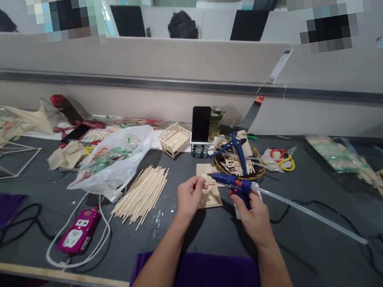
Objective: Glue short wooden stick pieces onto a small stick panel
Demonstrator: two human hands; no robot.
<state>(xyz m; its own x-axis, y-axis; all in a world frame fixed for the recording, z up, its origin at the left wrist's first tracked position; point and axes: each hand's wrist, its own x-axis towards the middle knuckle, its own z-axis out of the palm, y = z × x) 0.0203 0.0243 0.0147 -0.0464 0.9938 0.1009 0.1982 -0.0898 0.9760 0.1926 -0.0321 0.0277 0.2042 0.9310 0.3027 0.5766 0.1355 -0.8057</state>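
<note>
My left hand (189, 195) is closed in a pinch on a short wooden stick (204, 174), held over a small panel of glued sticks (210, 192) on the dark table (176, 232). My right hand (253, 215) grips a blue glue gun (233, 183) whose nozzle points left at the stick's tip. A long clear glue stick (310, 214) runs out from the back of the gun to the right.
A bundle of loose wooden sticks (142, 195) lies left of my hands, beside a plastic bag (115, 162) and a pink power strip (78, 231). Behind are a small stick-built bench (174, 139), a propped phone (200, 124), a basket of stick pieces (239, 162), and scissors (282, 158).
</note>
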